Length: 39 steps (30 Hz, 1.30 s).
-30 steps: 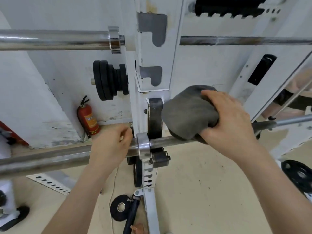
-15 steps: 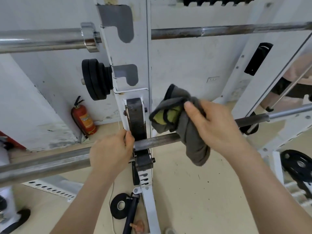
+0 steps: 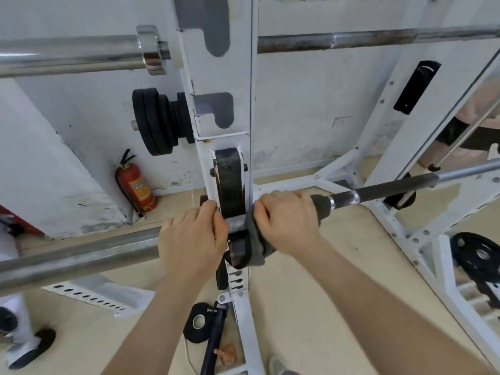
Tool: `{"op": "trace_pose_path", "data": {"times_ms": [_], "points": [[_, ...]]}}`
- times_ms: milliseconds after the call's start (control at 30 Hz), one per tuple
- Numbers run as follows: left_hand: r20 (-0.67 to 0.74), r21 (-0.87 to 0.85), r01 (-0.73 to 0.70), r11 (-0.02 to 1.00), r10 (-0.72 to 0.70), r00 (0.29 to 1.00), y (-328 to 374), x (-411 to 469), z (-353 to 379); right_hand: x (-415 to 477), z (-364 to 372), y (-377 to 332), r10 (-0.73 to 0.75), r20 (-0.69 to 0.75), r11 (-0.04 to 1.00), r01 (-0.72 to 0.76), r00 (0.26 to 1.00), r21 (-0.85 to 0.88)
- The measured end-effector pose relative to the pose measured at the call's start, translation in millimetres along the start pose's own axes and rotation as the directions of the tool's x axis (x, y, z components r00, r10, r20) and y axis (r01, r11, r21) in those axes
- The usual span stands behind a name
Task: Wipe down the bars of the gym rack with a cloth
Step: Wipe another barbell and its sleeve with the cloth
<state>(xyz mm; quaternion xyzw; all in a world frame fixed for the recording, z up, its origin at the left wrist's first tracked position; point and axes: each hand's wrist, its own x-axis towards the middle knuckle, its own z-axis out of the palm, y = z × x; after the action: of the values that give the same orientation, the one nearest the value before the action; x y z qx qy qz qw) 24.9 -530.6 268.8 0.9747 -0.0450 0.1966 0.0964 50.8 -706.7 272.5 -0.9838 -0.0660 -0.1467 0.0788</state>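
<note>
A steel barbell (image 3: 81, 253) lies across the white rack upright (image 3: 227, 77), resting in a black hook (image 3: 228, 182). My left hand (image 3: 192, 239) grips the bar's thick sleeve just left of the hook. My right hand (image 3: 286, 223) grips the thin shaft just right of the hook, with the grey cloth (image 3: 257, 253) wrapped round the bar under its fingers. A fold of the cloth hangs below the bar. The dark shaft (image 3: 392, 189) runs on to the right. A second barbell (image 3: 67, 55) sits higher on the rack.
Black weight plates (image 3: 159, 123) hang on a peg left of the upright. A red fire extinguisher (image 3: 135, 185) stands by the wall. A roll of black tape (image 3: 198, 322) lies on the floor by the rack foot. Another plate (image 3: 479, 255) leans at right.
My right hand lifted the cloth off the bar, turned it over, then brought it back down and closed it round the shaft close to the hook. My left hand kept its hold.
</note>
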Motion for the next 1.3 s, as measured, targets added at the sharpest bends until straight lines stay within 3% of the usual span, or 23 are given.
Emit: {"op": "trace_pose_path", "data": {"times_ms": [67,133,167,233,300,367,433,533,600,667,733,767,833,900,1033,1100,1167,1233,1300], "points": [[-0.007,0.021,0.007,1.0,-0.007,1.0,-0.9,1.6,0.2,14.2,-9.8,17.4,-0.016,0.115,1.0,0.018,0.993,-0.012],[-0.015,0.03,0.075,0.997,-0.074,0.997,0.7,9.1,-3.0,37.1,-12.6,28.0,0.096,0.305,0.993,-0.113,0.948,0.039],[0.023,0.059,0.112,0.992,-0.114,0.993,1.4,14.0,-3.0,47.9,-14.1,27.1,0.147,0.415,0.981,-0.187,0.898,0.058],[0.163,0.119,0.097,0.988,-0.115,0.98,0.7,23.9,-3.4,56.5,-15.8,21.9,0.152,0.494,0.981,-0.192,0.856,0.032],[0.248,0.072,0.106,0.992,-0.121,0.961,-1.0,31.2,-8.4,39.4,-13.4,22.0,0.084,0.355,0.996,-0.088,0.931,-0.004],[0.21,0.04,0.088,0.995,-0.094,0.973,0.1,31.3,-13.6,4.6,-14.4,16.7,-0.016,0.165,1.0,0.013,0.986,0.018],[0.186,0.083,0.029,0.996,-0.044,0.982,2.5,22.9,-15.0,-21.3,-4.1,12.8,-0.108,0.094,0.994,0.109,0.99,-0.009],[0.102,0.003,0.117,0.993,-0.117,0.988,0.8,13.8,-8.7,-9.6,4.7,16.5,-0.103,-0.002,0.994,0.103,0.995,-0.043],[0.036,-0.013,0.1,0.995,-0.1,0.994,2.7,11.2,-0.8,7.3,-2.1,19.5,-0.066,0.076,0.995,0.072,0.995,-0.073],[0.014,-0.007,0.079,0.997,-0.079,0.997,-0.2,10.5,-0.9,35.4,-1.5,23.7,0.002,0.242,1.0,-0.008,0.97,0.023],[0.009,-0.007,0.092,0.996,-0.092,0.996,-0.1,9.6,-1.8,61.2,-2.7,27.2,0.114,0.474,0.979,-0.181,0.873,0.098],[0.004,0.005,0.095,0.995,-0.095,0.995,0.0,9.1,-1.0,67.7,-4.1,27.2,0.145,0.499,0.967,-0.23,0.855,0.112],[0.042,0.026,0.115,0.993,-0.116,0.992,0.9,10.8,0.7,56.3,-2.2,31.2,0.154,0.393,0.977,-0.198,0.907,0.074],[0.027,0.031,0.123,0.992,-0.124,0.992,-0.8,14.0,3.2,9.0,-1.6,28.6,0.071,0.137,0.997,-0.076,0.988,0.031],[0.031,0.045,0.135,0.99,-0.137,0.99,-0.4,15.1,3.7,-49.0,2.7,22.4,0.026,-0.017,0.999,-0.026,1.0,0.025],[0.018,0.07,0.118,0.991,-0.119,0.993,0.4,13.9,3.4,-25.7,6.6,24.3,0.095,-0.013,0.995,-0.095,0.995,-0.007],[0.012,0.095,0.097,0.991,-0.099,0.995,-0.4,14.2,4.7,13.8,1.4,27.5,0.204,0.128,0.979,-0.205,0.971,-0.003],[0.025,0.112,0.109,0.988,-0.112,0.993,-1.0,13.7,6.0,48.1,-3.7,35.4,0.295,0.343,0.935,-0.344,0.892,0.088],[0.023,0.115,0.136,0.984,-0.139,0.99,-0.3,14.1,5.7,53.6,-7.7,39.3,0.284,0.364,0.936,-0.339,0.887,0.094]]}}
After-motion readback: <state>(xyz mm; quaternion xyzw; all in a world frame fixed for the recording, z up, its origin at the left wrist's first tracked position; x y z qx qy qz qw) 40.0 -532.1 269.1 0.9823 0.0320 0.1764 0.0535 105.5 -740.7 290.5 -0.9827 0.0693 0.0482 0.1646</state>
